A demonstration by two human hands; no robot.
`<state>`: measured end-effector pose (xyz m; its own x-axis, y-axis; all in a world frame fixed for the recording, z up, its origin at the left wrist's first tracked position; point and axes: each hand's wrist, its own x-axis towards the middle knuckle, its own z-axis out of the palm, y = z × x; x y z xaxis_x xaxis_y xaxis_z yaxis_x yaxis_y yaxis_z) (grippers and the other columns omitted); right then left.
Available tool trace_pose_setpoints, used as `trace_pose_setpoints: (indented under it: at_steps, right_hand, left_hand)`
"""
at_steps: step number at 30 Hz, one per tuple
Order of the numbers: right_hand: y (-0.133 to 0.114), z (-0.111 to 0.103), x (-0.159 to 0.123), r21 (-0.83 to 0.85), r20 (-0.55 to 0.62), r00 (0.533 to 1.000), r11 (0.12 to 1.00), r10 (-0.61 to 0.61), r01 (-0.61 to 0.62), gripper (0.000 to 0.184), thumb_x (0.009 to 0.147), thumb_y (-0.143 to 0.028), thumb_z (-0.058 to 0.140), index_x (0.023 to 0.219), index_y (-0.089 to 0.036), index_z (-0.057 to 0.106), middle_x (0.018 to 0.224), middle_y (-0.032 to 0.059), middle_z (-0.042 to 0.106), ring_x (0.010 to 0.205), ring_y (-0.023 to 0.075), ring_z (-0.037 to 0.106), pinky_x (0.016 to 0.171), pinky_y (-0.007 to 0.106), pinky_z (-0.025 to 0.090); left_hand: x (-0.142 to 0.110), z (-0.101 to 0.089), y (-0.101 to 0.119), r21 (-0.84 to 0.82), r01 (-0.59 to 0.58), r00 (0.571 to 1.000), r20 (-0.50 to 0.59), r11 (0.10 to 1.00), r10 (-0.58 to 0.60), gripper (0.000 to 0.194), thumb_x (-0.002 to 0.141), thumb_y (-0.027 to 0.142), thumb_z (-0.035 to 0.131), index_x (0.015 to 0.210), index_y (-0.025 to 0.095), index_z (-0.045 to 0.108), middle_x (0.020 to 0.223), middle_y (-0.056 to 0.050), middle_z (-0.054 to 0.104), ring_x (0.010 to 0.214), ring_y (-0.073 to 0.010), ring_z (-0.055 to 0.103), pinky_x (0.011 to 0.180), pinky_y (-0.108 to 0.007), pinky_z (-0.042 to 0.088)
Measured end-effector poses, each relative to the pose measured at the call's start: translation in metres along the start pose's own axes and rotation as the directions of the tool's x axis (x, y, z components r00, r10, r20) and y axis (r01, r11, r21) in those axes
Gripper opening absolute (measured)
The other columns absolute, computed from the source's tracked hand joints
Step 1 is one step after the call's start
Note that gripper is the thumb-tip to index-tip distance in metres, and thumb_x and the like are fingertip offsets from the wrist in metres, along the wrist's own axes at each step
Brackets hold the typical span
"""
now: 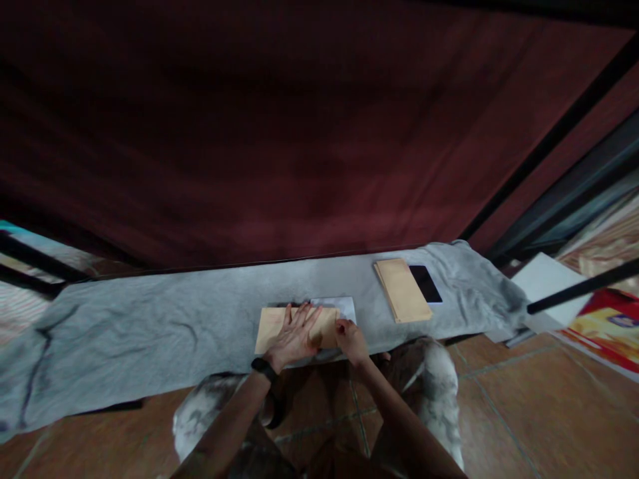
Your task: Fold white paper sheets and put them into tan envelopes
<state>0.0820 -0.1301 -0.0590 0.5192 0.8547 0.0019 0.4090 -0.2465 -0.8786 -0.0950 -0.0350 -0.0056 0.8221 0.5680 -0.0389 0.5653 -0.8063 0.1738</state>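
A tan paper envelope (270, 326) lies lengthwise on the grey cloth in front of my knees. My left hand (295, 336), a black band on its wrist, presses flat on the envelope with its fingers spread. At the envelope's right end my right hand (351, 339) is closed, fingertips pinching that edge. Partly beneath the envelope, a whitish flat sheet or packet (348, 307) shows along the far and right sides. Farther right sits a small stack of similar tan envelopes (403, 291), next to a dark-screened phone or tablet (426, 283).
The grey cloth (150, 326) covers a long, low surface against a dark red curtain-like panel (299, 166). Black bars (584, 293) cross at the right, near a white board (546, 286) and a red-yellow package (609, 326). Brown tiles (504, 392) form the floor.
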Motion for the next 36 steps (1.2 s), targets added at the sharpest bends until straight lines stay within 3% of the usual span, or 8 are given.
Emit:
trace_pose_setpoints:
  at_steps: [8,14,19,26,32,36]
  right_hand:
    - [0.004,0.010,0.021,0.247,0.065,0.993,0.963,0.097,-0.110,0.010,0.071,-0.033,0.066,0.075,-0.025,0.065,0.078,0.0018,0.069,0.079,0.0229,0.063,0.082,0.037,0.052]
    - [0.002,0.003,0.020,0.387,0.226,0.962,0.893,0.153,-0.232,0.028,0.064,-0.046,0.074,0.079,-0.023,0.068,0.076,0.0023,0.070,0.079,0.0254,0.064,0.079,0.039,0.051]
    - [-0.010,-0.006,0.013,0.489,0.354,0.921,0.807,0.162,-0.330,0.047,0.065,-0.056,0.076,0.095,-0.020,0.072,0.089,0.0058,0.077,0.085,0.0275,0.069,0.077,0.037,0.053]
    - [-0.019,-0.007,0.006,0.543,0.494,0.854,0.709,0.164,-0.450,0.051,0.073,-0.060,0.070,0.106,-0.021,0.070,0.094,0.0081,0.079,0.089,0.0292,0.073,0.073,0.039,0.057]
    - [-0.023,-0.008,0.005,0.542,0.545,0.828,0.698,0.132,-0.468,0.048,0.074,-0.058,0.070,0.104,-0.021,0.070,0.096,0.0090,0.077,0.096,0.0303,0.072,0.082,0.043,0.056]
    - [-0.026,-0.012,0.011,0.528,0.535,0.836,0.725,0.122,-0.443,0.050,0.079,-0.063,0.064,0.104,-0.021,0.069,0.095,0.0093,0.076,0.095,0.0293,0.071,0.083,0.043,0.056]
  left_hand:
    - [0.002,0.001,-0.002,-0.020,-0.031,0.999,-0.032,0.999,0.031,0.105,0.072,0.044,0.075,0.161,0.024,0.023,0.161,-0.016,0.038,0.151,-0.0384,0.029,0.124,-0.060,0.002]
    - [0.002,-0.010,0.005,0.009,-0.093,0.995,-0.026,0.996,0.093,0.104,0.074,0.049,0.077,0.161,0.030,0.022,0.161,-0.014,0.038,0.151,-0.0373,0.026,0.123,-0.062,-0.004]
    - [0.005,-0.014,0.011,0.045,-0.152,0.988,-0.017,0.987,0.153,0.107,0.075,0.046,0.078,0.162,0.032,0.017,0.165,-0.012,0.030,0.153,-0.0373,0.020,0.121,-0.065,-0.007]
    - [0.006,-0.015,0.012,0.026,-0.171,0.985,-0.032,0.985,0.172,0.106,0.074,0.043,0.081,0.161,0.033,0.022,0.164,-0.012,0.033,0.153,-0.0378,0.022,0.122,-0.065,-0.007]
    - [0.008,-0.010,0.005,-0.020,-0.198,0.980,-0.019,0.980,0.198,0.114,0.069,0.046,0.086,0.161,0.032,0.022,0.167,-0.013,0.028,0.155,-0.0394,0.015,0.121,-0.065,-0.007]
    - [0.005,-0.009,-0.011,-0.062,-0.127,0.991,0.030,0.990,0.129,0.121,0.065,0.056,0.087,0.162,0.034,0.018,0.169,-0.014,0.020,0.155,-0.0399,0.014,0.120,-0.067,-0.004]
